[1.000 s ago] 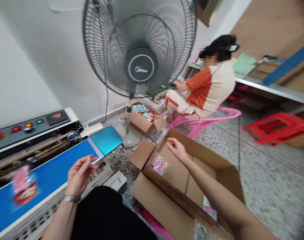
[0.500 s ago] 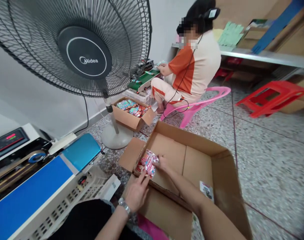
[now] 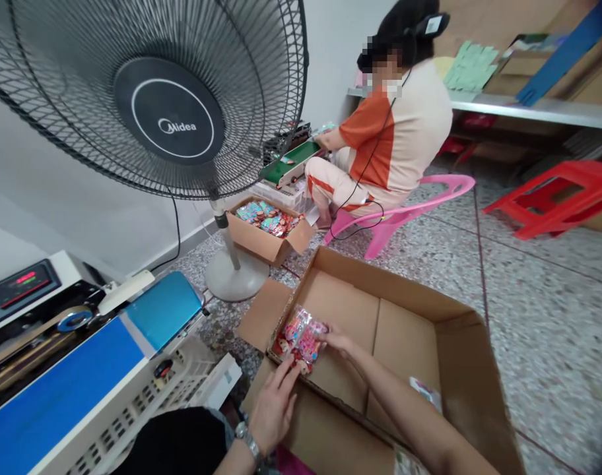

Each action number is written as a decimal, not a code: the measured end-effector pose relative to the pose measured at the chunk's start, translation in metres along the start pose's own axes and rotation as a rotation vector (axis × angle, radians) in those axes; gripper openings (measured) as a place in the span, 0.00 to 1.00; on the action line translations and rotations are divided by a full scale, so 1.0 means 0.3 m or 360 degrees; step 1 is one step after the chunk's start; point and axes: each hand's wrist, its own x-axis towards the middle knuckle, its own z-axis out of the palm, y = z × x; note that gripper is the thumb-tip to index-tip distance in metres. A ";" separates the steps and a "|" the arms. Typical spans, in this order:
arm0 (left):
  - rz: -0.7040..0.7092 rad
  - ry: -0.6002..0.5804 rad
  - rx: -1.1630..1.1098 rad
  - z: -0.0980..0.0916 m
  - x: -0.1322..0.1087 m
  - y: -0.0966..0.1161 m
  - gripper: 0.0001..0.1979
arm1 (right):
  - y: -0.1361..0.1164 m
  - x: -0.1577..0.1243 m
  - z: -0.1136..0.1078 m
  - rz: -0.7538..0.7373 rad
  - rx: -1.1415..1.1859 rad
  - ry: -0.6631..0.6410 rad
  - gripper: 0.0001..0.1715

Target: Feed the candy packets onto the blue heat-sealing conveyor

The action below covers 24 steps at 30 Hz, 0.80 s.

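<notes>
- Speckled stone floor (image 3: pixel 543 310) fills the room, and a pale wall stands behind a big black fan (image 3: pixel 152 99) on a round foot.
- A large open cardboard box (image 3: pixel 454 343) sits on the floor right in front of the person.
- A small stack of pink and red candy packets (image 3: pixel 300 338) lies in the near left corner of the box, against its wall.
- The left hand (image 3: pixel 274 409) reaches over the near edge of the box. Its fingers are spread out and the tips touch the bottom of the packets. It is not closed around them.
- A shiny watch (image 3: pixel 247 441) is on the left wrist.
- The right hand (image 3: pixel 336 340) is inside the box. Its fingers press on the right side of the packets. They look loosely curled, not squeezed tight.
- One more packet (image 3: pixel 426 393) lies alone further right in the box, partly hidden by the right arm.
- To the left is a machine with a blue belt (image 3: pixel 58 389) and a shiny teal cover (image 3: pixel 163 309).
- Behind the fan foot is a smaller cardboard box (image 3: pixel 268 231) full of bright packets.
- Another person in an orange and cream shirt (image 3: pixel 395 138) sits on a pink chair (image 3: pixel 404 208), with hands at a small green belt (image 3: pixel 288 161).
- A red stool (image 3: pixel 558 198) stands far to the right, near a grey shelf (image 3: pixel 529 109).
</notes>
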 end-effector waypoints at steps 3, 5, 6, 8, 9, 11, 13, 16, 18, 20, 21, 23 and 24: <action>-0.0030 -0.0022 0.0011 0.006 -0.003 0.001 0.29 | -0.041 0.022 -0.004 -0.0023 0.0019 -0.0122 0.21; -0.0058 -0.0046 0.0017 0.011 -0.006 0.001 0.28 | -0.061 0.059 0.017 -0.0037 -0.0032 -0.0069 0.23; -0.0069 -0.0051 0.0019 0.014 -0.008 0.000 0.28 | -0.067 0.081 0.032 -0.0038 -0.0081 -0.0015 0.24; -0.0082 -0.0054 0.0020 0.020 -0.013 -0.004 0.28 | -0.073 0.126 0.063 -0.0018 -0.0224 0.0103 0.27; -0.0085 -0.0057 0.0018 0.024 -0.016 -0.007 0.28 | -0.075 0.145 0.076 0.0006 -0.0315 0.0152 0.26; -0.0091 -0.0059 0.0009 0.028 -0.021 -0.015 0.28 | -0.078 0.173 0.093 0.0059 -0.0504 0.0220 0.21; -0.0098 -0.0045 -0.0004 0.031 -0.022 -0.020 0.28 | -0.082 0.187 0.098 0.0090 -0.0667 0.0257 0.15; -0.0117 -0.0027 -0.0006 0.029 -0.020 -0.021 0.27 | -0.088 0.189 0.096 0.0077 -0.0812 0.0287 0.13; -0.0136 -0.0023 0.0007 0.028 -0.017 -0.017 0.26 | -0.087 0.183 0.096 0.0060 -0.0836 0.0289 0.13; -0.0149 -0.0008 0.0019 0.028 -0.015 -0.012 0.24 | -0.078 0.177 0.101 0.0048 -0.0804 0.0280 0.12; -0.0154 0.0004 0.0024 0.028 -0.014 -0.010 0.24 | -0.072 0.174 0.106 0.0046 -0.0771 0.0277 0.12; -0.0159 0.0019 0.0037 0.028 -0.012 -0.004 0.23 | -0.056 0.173 0.116 0.0037 -0.0680 0.0288 0.11; -0.0164 0.0021 0.0043 0.028 -0.011 -0.001 0.23 | -0.047 0.175 0.120 0.0029 -0.0629 0.0303 0.11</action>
